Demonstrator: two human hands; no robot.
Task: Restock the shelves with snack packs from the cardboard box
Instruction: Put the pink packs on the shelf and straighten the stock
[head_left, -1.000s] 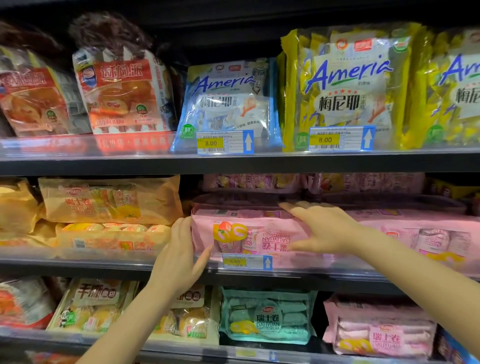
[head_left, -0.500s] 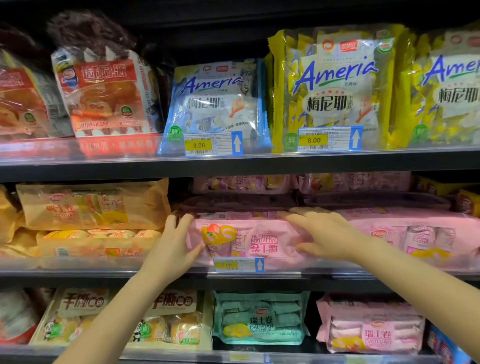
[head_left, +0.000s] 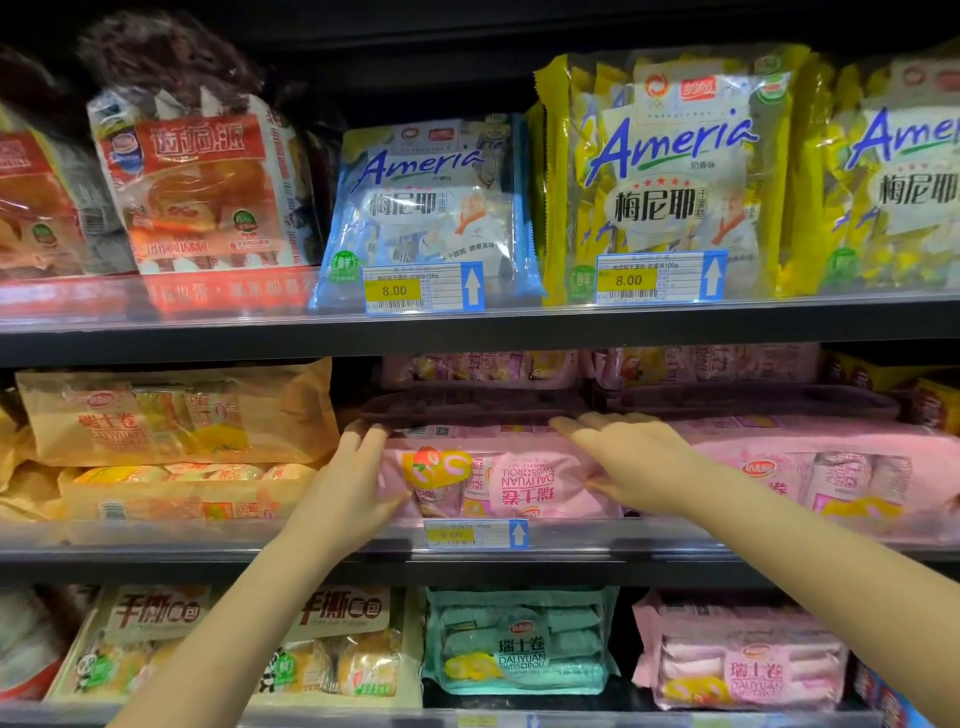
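Note:
A pink Swiss roll snack pack (head_left: 524, 483) lies on the middle shelf (head_left: 208, 556), its print upside down, under a stack of more pink packs. My left hand (head_left: 353, 483) presses flat against the pack's left end, fingers pointing up. On the pack's top right part rests my right hand (head_left: 634, 462), fingers spread over the top and thumb on the front face. The pack is held between both hands. The cardboard box is not in view.
Orange Swiss roll packs (head_left: 176, 415) sit left of the pink pack and another pink pack (head_left: 831, 478) lies to its right. Blue (head_left: 431, 208) and yellow Ameria bags (head_left: 670, 171) stand on the top shelf. A green pack (head_left: 519, 644) lies on the bottom shelf.
My left hand has moved up and right from the shelf edge onto the pink pack's left end. The right hand has stayed on the pack's top.

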